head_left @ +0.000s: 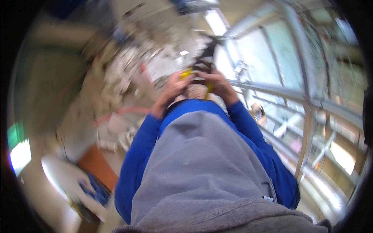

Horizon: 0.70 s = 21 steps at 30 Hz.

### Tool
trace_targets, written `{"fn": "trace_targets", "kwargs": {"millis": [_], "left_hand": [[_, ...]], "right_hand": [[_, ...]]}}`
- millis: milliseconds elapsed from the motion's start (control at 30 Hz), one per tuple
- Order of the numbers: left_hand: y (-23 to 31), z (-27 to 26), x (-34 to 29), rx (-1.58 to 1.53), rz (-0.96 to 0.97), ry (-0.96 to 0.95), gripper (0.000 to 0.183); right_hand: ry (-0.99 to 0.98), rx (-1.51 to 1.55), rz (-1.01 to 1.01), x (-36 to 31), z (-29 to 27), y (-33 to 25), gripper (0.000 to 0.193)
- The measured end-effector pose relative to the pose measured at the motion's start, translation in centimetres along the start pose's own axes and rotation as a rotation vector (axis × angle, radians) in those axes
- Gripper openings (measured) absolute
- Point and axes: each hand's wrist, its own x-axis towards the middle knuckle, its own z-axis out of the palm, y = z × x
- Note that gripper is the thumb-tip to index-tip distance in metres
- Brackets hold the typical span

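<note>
The picture is smeared by motion. My left hand, fingers curled, closes on a small yellow piece in front of my body. My right hand is closed beside it, with another yellow piece hanging under its fingers. From between the hands a dark brown strip-like thing reaches away from me, with light gaps across it. Whether the yellow pieces belong to the dark thing, I cannot tell. Blue sleeves cover both my forearms, and a grey garment fills the lower middle.
To my right stands a metal frame with large pale panes and several bars. A blurred heap of pale, crumpled material lies ahead on the left. An orange-brown panel and a red hose-like line show on the left.
</note>
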Motion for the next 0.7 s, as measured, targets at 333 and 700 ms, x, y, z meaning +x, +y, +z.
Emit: {"fn": "trace_targets", "kwargs": {"millis": [333,700], "left_hand": [[3.3,1.6,7.5,0.115,-0.014,0.102,0.028],[4.8,3.5,11.8,0.247,-0.039,0.096,0.027]], "right_hand": [[-0.025,-0.026,-0.035,5.0,-3.7,-6.3,0.051],[-0.005,-0.04,-0.22,5.3,-6.6,-8.2,0.045]]}}
